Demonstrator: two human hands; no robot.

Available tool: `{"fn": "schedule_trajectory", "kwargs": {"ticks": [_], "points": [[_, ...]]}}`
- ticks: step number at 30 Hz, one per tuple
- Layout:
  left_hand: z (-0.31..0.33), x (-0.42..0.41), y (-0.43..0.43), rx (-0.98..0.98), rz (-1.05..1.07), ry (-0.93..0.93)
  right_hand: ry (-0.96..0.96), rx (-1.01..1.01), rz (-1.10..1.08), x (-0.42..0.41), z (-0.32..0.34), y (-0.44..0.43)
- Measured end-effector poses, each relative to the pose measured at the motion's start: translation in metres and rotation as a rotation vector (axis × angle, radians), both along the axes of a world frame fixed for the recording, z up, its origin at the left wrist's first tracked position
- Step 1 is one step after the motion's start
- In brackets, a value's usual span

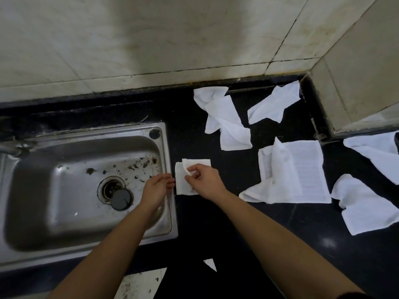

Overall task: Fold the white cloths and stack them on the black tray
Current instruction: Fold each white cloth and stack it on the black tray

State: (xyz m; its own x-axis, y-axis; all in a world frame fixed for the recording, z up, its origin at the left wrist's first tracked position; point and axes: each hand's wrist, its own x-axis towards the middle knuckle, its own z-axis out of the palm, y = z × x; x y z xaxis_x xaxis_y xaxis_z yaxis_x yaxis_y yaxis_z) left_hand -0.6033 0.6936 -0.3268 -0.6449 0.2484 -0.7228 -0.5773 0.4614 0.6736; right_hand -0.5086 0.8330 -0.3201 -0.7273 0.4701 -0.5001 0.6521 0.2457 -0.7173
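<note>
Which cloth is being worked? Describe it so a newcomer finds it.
Find the steel sink. On the black counter just right of its rim lies a small cloth, pinched by the right hand. It alone is folded compact; the other cloths farther right are bigger and rumpled.

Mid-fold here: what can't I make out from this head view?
Head view only.
No tray in sight.
The far-right cloth is cut by the right edge.
The right hand covers part of the small cloth.
The tap is cut by the left edge.
</note>
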Motion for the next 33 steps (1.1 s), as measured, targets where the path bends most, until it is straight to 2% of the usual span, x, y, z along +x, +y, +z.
{"fn": "schedule_trajectory", "kwargs": {"ticks": [5,8,10,11,13,15,17,20,22,24,28,30,33], "points": [[0.007,0.0,-0.003,0.075,0.015,-0.053,-0.054,0.019,0.089,-0.017,-0.014,-0.016],[0.006,-0.001,-0.005,0.085,-0.006,-0.065,-0.114,-0.081,0.124,-0.016,-0.019,-0.016],[0.003,-0.004,-0.007,0.053,-0.07,-0.05,-0.079,-0.129,0.057,-0.009,-0.019,-0.011],[0.001,-0.005,-0.007,0.008,-0.144,0.011,-0.038,-0.099,0.013,-0.004,-0.017,-0.007],[-0.002,-0.008,-0.009,-0.13,-0.422,0.287,0.033,0.067,-0.023,0.01,-0.016,0.005],[0.0,-0.008,-0.009,-0.207,-0.734,0.581,0.063,0.277,0.031,0.026,-0.016,0.016],[0.001,-0.009,-0.007,-0.244,-1.038,0.768,0.089,0.48,0.161,0.039,-0.021,0.024],[0.001,-0.014,0.0,-0.424,-1.43,0.857,0.015,0.656,0.459,0.046,-0.025,0.031],[0.001,-0.017,0.003,-0.533,-1.561,0.849,-0.157,0.657,0.653,0.045,-0.024,0.033],[-0.001,-0.019,0.0,-0.585,-1.606,0.865,-0.264,0.677,0.732,0.043,-0.024,0.034],[-0.008,-0.019,-0.008,-0.543,-1.561,0.82,-0.218,0.564,0.599,0.045,-0.022,0.031],[-0.011,-0.02,-0.013,-0.492,-1.515,0.796,-0.147,0.452,0.431,0.045,-0.02,0.03],[-0.013,-0.024,-0.018,-0.478,-1.498,0.821,-0.108,0.182,0.112,0.038,-0.015,0.028]]}}
